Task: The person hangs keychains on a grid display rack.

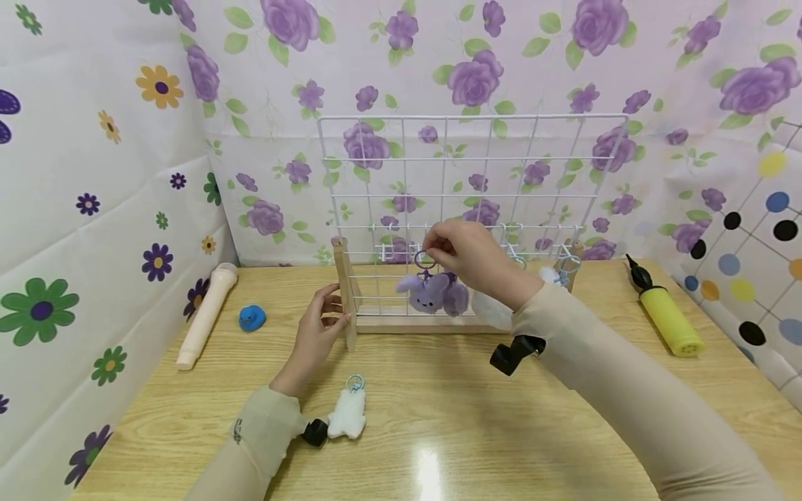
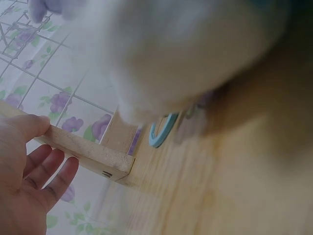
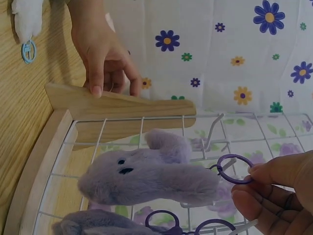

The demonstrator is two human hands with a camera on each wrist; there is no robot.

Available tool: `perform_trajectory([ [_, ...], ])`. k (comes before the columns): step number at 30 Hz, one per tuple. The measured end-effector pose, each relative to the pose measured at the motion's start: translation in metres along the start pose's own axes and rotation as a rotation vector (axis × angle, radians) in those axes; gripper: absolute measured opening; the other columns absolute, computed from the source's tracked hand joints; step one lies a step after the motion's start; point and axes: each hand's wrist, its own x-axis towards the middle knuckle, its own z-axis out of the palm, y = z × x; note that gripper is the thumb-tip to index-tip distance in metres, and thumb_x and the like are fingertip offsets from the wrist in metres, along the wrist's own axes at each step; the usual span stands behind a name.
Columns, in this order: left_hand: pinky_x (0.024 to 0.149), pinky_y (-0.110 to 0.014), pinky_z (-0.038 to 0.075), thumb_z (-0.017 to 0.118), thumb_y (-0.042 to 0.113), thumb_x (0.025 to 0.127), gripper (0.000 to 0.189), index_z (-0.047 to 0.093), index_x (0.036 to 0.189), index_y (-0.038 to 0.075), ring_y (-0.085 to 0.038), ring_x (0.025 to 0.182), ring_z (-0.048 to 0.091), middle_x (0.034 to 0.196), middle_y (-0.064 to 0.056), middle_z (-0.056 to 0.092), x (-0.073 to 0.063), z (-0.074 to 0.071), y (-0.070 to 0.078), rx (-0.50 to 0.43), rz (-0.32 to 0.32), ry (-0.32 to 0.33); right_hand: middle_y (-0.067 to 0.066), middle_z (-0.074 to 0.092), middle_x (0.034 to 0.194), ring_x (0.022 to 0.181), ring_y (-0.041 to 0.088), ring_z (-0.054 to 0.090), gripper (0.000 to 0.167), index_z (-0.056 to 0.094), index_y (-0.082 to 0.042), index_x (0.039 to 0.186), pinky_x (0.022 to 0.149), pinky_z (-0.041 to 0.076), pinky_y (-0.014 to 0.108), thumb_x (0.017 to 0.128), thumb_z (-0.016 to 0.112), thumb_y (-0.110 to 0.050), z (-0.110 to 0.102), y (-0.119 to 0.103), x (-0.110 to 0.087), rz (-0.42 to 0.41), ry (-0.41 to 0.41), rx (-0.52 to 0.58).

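Observation:
My right hand (image 1: 470, 254) pinches the purple ring (image 3: 234, 169) of a lavender plush bunny keychain (image 1: 426, 295) before the white wire grid rack (image 1: 464, 196). A white hook shows by the ring; whether it passes through, I cannot tell. Beside the bunny hangs a second purple plush keychain (image 1: 456, 299). On the rack's left wooden upright (image 1: 347, 292), my left hand (image 1: 318, 327) has its thumb on one side and fingers on the other. A white plush keychain (image 1: 347, 414) with a blue ring lies on the table near the left wrist.
More white plush (image 1: 491, 309) shows behind my right forearm. On the wooden table (image 1: 426, 417), a pale pink microphone-shaped tube (image 1: 208, 316) and a blue toy duck (image 1: 252, 318) are at left. A yellow hand pump (image 1: 670, 320) lies at right. Patterned sheets stand behind.

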Motion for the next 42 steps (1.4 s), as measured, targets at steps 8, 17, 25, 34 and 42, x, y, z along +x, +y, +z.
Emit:
perform_trajectory([
  [8,0.084,-0.035,0.053,0.064,0.002,0.091,0.056,0.04,0.141,0.006,-0.033,0.105,0.058,0.119,-0.021,0.057,0.001,0.0,-0.001,-0.003,-0.007,0.002,0.008,0.069,0.091,0.082,0.019,0.063,0.009,0.068,-0.006,0.094,0.075,0.054,0.032,0.094,0.059,-0.007,0.004,0.003,0.006,0.039,-0.071,-0.03],
  [17,0.083,-0.03,0.053,0.065,0.003,0.09,0.056,0.04,0.14,0.006,-0.033,0.105,0.058,0.119,-0.021,0.058,0.001,0.0,-0.003,0.001,0.002,-0.001,0.007,0.07,0.09,0.081,0.018,0.065,0.007,0.069,-0.006,0.095,0.075,0.055,0.032,0.093,0.062,-0.007,0.008,0.003,0.008,0.021,-0.098,-0.086],
  [25,0.083,-0.031,0.053,0.063,0.002,0.091,0.055,0.04,0.141,0.006,-0.032,0.105,0.058,0.119,-0.021,0.057,0.0,-0.001,-0.002,-0.004,-0.007,-0.003,0.007,0.07,0.09,0.082,0.019,0.065,0.008,0.068,-0.006,0.096,0.074,0.055,0.032,0.093,0.061,-0.006,0.009,0.002,0.009,0.026,-0.1,-0.1],
  [34,0.081,-0.034,0.054,0.064,0.0,0.09,0.056,0.041,0.14,0.006,-0.031,0.103,0.058,0.118,-0.021,0.058,0.0,0.0,-0.002,-0.004,0.014,0.014,0.011,0.07,0.095,0.087,0.022,0.066,0.01,0.068,-0.003,0.099,0.079,0.057,0.034,0.092,0.06,-0.003,0.0,-0.002,0.003,-0.01,-0.004,-0.047],
  [42,0.082,-0.029,0.052,0.064,0.003,0.091,0.054,0.041,0.14,0.007,-0.03,0.105,0.058,0.119,-0.02,0.057,0.0,-0.001,-0.001,-0.008,-0.004,0.0,0.007,0.07,0.095,0.084,0.017,0.066,0.011,0.068,-0.005,0.102,0.075,0.057,0.032,0.093,0.062,-0.009,-0.004,-0.008,-0.013,-0.038,0.076,-0.012],
])
